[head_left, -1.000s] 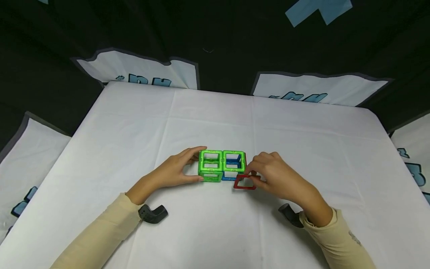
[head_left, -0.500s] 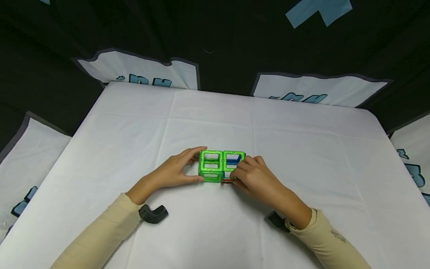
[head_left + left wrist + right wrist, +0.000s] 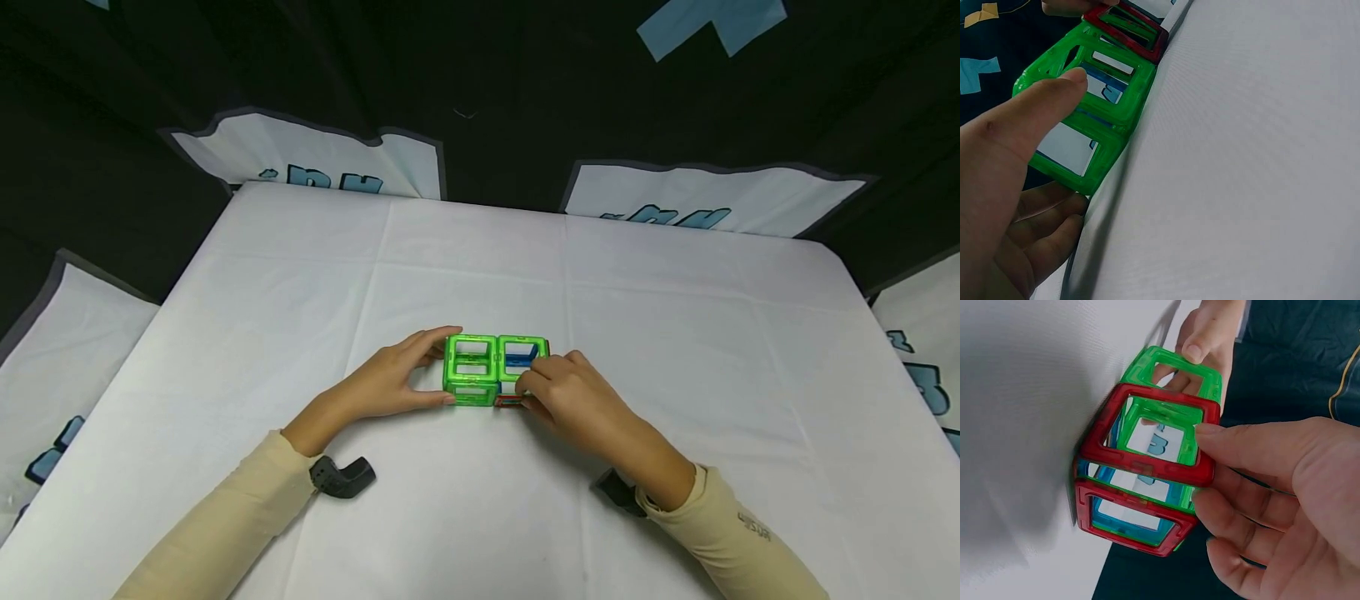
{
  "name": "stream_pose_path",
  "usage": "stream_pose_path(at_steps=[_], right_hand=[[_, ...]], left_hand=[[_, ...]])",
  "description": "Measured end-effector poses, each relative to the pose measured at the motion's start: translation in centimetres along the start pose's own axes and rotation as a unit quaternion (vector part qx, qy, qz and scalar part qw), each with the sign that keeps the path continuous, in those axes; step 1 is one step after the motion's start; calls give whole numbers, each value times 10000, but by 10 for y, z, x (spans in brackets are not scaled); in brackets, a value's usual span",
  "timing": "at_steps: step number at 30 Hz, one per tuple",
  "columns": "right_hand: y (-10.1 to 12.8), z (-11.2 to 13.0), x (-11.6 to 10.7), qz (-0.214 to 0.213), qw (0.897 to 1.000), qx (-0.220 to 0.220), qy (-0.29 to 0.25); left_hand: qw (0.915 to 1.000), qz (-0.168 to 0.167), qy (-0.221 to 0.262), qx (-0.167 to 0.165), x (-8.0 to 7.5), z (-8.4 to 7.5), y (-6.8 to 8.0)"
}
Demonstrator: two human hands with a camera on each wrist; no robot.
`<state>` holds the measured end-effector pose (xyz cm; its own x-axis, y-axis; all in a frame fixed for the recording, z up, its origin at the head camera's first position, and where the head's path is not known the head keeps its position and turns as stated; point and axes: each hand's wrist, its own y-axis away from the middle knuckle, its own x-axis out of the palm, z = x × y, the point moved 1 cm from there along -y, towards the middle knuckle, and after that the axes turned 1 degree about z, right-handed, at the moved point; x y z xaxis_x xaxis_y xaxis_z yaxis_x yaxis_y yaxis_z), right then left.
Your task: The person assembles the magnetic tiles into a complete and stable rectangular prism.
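Observation:
A block of open-frame magnetic tiles (image 3: 497, 360) sits mid-table in the head view, two green squares forming its top. Blue tiles (image 3: 519, 361) show inside the right half. My left hand (image 3: 390, 379) holds the block's left end, thumb at the near side and fingers at the far side. With its thumb and fingers, my right hand (image 3: 573, 408) pinches a red square magnetic tile (image 3: 1147, 467) at the near face of the right half. Another red tile (image 3: 1132, 542) covers the right end in the right wrist view. Right-hand fingers partly hide the red tile in the head view.
A white cloth (image 3: 465, 500) with fold lines covers the table. Dark curtains with white and blue patches (image 3: 652, 192) hang beyond its far edge. Black wrist-worn devices (image 3: 342, 477) sit below both hands.
My right hand has moved left, bringing the red tile from the block's right near corner to its near face, where the tile now stands more upright. The left hand has stayed put.

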<state>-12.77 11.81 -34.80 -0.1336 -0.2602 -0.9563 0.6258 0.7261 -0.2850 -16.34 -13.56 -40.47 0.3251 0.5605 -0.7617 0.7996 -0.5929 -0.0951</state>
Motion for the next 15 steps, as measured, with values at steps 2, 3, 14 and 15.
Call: stream_pose_path(at_steps=[2, 3, 14, 15], right_hand=[[0, -1, 0, 28, 10000, 25, -89], [0, -1, -1, 52, 9999, 48, -127], [0, -5, -4, 247, 9993, 265, 19], [0, -6, -4, 254, 9993, 283, 24]], left_hand=[[10000, 9, 2, -10, 0, 0, 0], [10000, 13, 5, -12, 0, 0, 0], [10000, 45, 2, 37, 0, 0, -1], [10000, 44, 1, 41, 0, 0, -1]])
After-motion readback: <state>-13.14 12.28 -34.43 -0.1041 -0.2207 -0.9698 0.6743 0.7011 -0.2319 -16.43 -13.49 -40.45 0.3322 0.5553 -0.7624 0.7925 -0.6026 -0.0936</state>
